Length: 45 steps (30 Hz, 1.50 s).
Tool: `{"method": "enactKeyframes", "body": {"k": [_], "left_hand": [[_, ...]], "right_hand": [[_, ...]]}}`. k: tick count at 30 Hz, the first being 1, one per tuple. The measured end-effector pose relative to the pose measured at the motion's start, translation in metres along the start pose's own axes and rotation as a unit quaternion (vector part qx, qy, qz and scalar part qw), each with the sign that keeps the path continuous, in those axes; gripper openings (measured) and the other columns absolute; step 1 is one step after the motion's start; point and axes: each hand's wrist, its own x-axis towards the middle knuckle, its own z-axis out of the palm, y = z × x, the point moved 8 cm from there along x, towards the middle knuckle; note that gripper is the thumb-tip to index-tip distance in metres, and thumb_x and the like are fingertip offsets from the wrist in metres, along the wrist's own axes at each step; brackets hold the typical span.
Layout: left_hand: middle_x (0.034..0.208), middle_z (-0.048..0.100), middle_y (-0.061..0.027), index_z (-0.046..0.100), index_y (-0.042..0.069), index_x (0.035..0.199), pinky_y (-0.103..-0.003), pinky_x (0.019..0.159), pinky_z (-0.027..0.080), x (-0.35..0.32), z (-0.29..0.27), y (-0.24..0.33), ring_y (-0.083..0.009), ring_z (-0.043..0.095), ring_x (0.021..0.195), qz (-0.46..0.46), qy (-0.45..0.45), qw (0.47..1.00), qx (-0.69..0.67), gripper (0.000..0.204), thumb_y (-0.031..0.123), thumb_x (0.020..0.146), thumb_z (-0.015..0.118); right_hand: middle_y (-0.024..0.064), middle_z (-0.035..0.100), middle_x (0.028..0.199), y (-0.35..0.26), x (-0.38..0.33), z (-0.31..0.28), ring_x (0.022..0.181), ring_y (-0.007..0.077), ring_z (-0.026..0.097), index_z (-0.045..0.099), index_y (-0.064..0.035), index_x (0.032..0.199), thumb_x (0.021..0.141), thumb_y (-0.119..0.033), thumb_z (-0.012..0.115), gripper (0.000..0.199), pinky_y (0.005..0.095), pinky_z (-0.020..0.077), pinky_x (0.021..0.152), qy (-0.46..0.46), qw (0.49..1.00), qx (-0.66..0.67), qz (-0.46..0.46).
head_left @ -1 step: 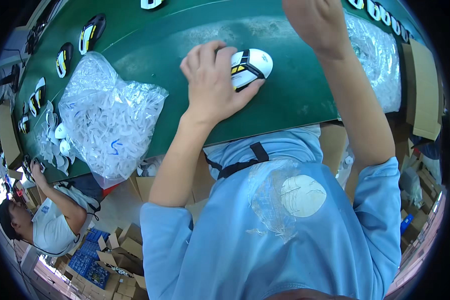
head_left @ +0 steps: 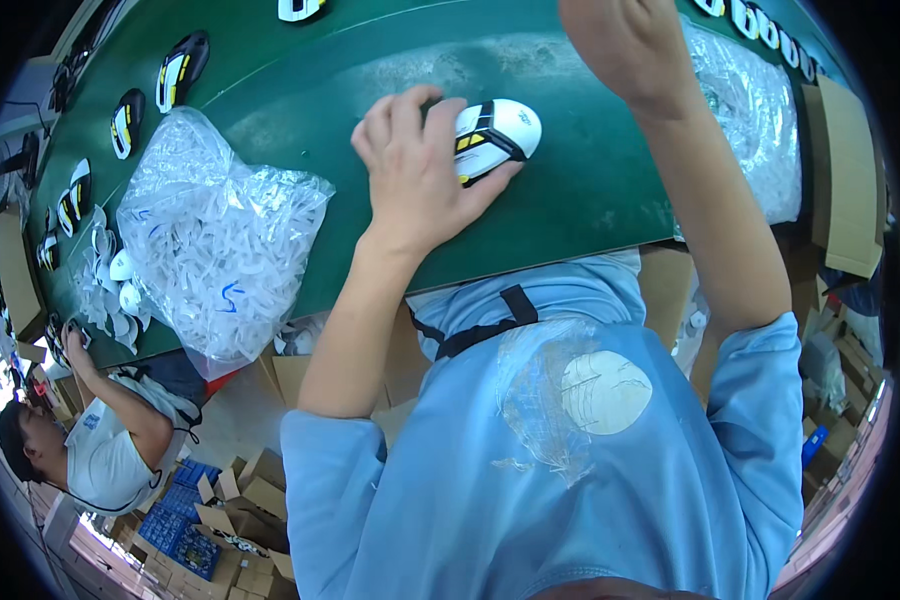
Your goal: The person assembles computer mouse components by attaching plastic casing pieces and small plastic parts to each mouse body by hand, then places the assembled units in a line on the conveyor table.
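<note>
My left hand (head_left: 410, 165) is closed round the near-left end of a rounded, mouse-shaped plastic shell (head_left: 515, 125), white with black and yellow parts. The shell rests on the green tabletop (head_left: 560, 200), and my palm and fingers hide its left end. My thumb lies along its near side. At the top edge of the picture is my right hand (head_left: 635, 40), reaching far forward over the table. Its fingers are mostly cut off by the frame, so what they touch or hold does not show.
Left of my arm lies a clear bag (head_left: 225, 240) full of translucent curved pieces. Similar shells (head_left: 182, 70) line the table's far side. Clear plastic bags (head_left: 745, 125) and a cardboard box (head_left: 845, 180) are at right. A co-worker (head_left: 120, 440) works at the lower left.
My left hand and the shell have shifted slightly left. My right hand has also moved a little left at the top edge.
</note>
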Motion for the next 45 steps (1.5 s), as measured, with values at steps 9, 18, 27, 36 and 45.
{"method": "enactKeyframes", "body": {"k": [9, 18, 27, 36, 45], "left_hand": [[0.117, 0.069, -0.0139, 0.072, 0.003, 0.119, -0.047, 0.099, 0.046, 0.005, -0.016, -0.012, -0.0355, 0.06, 0.112, -0.068, -0.025, 0.991, -0.116, 0.07, 0.047, 0.072, 0.096], [0.122, 0.073, -0.0133, 0.061, -0.005, 0.139, -0.035, 0.1, 0.057, 0.005, -0.029, -0.02, -0.0191, 0.071, 0.111, -0.085, -0.15, 0.929, -0.328, 0.082, 0.022, 0.073, 0.101], [0.118, 0.075, -0.0109, 0.069, -0.001, 0.131, -0.033, 0.094, 0.057, 0.004, -0.005, -0.022, -0.0183, 0.072, 0.105, -0.184, -0.284, 0.824, -0.455, 0.062, 0.025, 0.081, 0.094], [0.124, 0.073, -0.0119, 0.064, -0.001, 0.139, -0.034, 0.098, 0.055, 0.009, -0.007, -0.021, -0.0212, 0.07, 0.11, -0.161, -0.219, 0.882, -0.384, 0.062, 0.019, 0.085, 0.088], [0.137, 0.058, -0.013, 0.064, 0.006, 0.137, -0.052, 0.108, 0.034, 0.005, 0.008, 0.004, -0.0379, 0.046, 0.125, -0.048, -0.053, 0.997, -0.015, 0.082, 0.042, 0.071, 0.097]], "right_hand": [[0.014, 0.059, 0.137, 0.018, -0.03, -0.009, 0.122, 0.0249, 0.056, 0.053, -0.001, 0.149, 0.103, -0.031, 0.068, 0.057, 0.0362, 0.0436, 0.102, -0.439, 0.895, -0.032, 0.078], [0.0203, 0.068, 0.137, 0.02, -0.142, -0.002, 0.12, 0.0348, 0.068, 0.065, -0.0011, 0.141, 0.082, -0.047, 0.089, 0.079, 0.0437, 0.0537, 0.102, -0.319, 0.906, -0.135, 0.243], [0.0127, 0.074, 0.122, 0.013, -0.138, -0.001, 0.106, 0.0323, 0.073, 0.072, -0.0066, 0.129, 0.07, -0.038, 0.098, 0.071, 0.0413, 0.0606, 0.086, -0.274, 0.952, -0.089, 0.101], [0.0178, 0.072, 0.131, 0.036, -0.148, -0.021, 0.117, 0.0343, 0.072, 0.069, -0.0026, 0.132, 0.065, -0.044, 0.1, 0.085, 0.0416, 0.0588, 0.096, -0.301, 0.942, -0.109, 0.101], [0.0247, 0.04, 0.163, 0.037, -0.052, -0.02, 0.153, 0.0378, 0.037, 0.038, 0.0021, 0.162, 0.109, -0.03, 0.061, 0.066, 0.0456, 0.0277, 0.126, -0.073, 0.99, -0.115, 0.031]]}}
